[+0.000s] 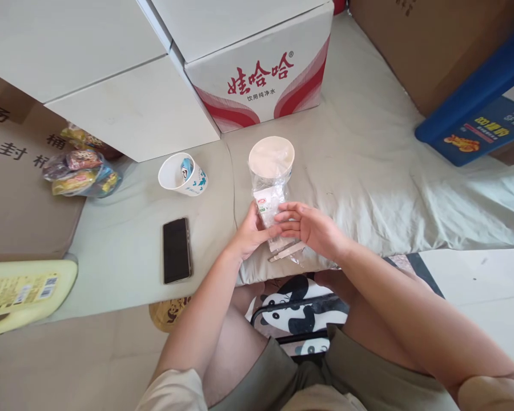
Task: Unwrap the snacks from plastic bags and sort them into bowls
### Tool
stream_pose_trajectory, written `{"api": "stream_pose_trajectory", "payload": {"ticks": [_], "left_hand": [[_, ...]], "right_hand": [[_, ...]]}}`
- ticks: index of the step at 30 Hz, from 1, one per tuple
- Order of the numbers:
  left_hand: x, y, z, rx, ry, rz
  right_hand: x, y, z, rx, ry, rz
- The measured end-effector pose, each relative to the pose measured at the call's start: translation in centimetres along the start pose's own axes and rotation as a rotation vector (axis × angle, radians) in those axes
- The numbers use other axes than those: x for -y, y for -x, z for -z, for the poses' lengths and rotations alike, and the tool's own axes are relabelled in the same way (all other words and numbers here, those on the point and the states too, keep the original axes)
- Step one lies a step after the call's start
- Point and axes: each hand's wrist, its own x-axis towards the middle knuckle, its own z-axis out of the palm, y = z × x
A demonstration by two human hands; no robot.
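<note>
Both hands meet over a clear plastic bag (269, 197) that lies on a grey-green cushion (368, 171). My left hand (251, 233) grips the bag's left side, fingers curled round it. My right hand (310, 227) pinches the bag from the right, its fingertips touching the left thumb. A small packet with a green and red label shows inside the bag. Flat wooden sticks (286, 252) poke out under my right hand. A paper cup (271, 158) with a pale lid stands just behind the bag.
An open white paper cup (183, 174) with blue print lies tilted to the left. A black phone (176, 250) rests flat nearby. Snack packets (80, 168) sit at far left, a white and red carton (261, 80) behind, a blue box (480, 108) at right.
</note>
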Motion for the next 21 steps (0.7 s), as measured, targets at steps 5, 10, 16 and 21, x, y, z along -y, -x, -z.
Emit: {"api": "stream_pose_trajectory", "payload": {"ticks": [5, 10, 16, 21], "left_hand": [[0.1, 0.1, 0.2, 0.036, -0.066, 0.033], [-0.3, 0.1, 0.5, 0.135, -0.154, 0.040], [-0.1, 0.1, -0.1, 0.108, -0.206, 0.070], [0.1, 0.3, -0.3, -0.032, -0.129, 0.040]], "right_hand": [[0.5, 0.3, 0.6, -0.315, 0.295, 0.246], [0.7, -0.3, 1.5, -0.366, 0.355, 0.415], [-0.4, -0.4, 1.6, -0.186, 0.826, 0.579], [-1.3, -0.8, 1.7, -0.028, 1.048, 0.770]]}}
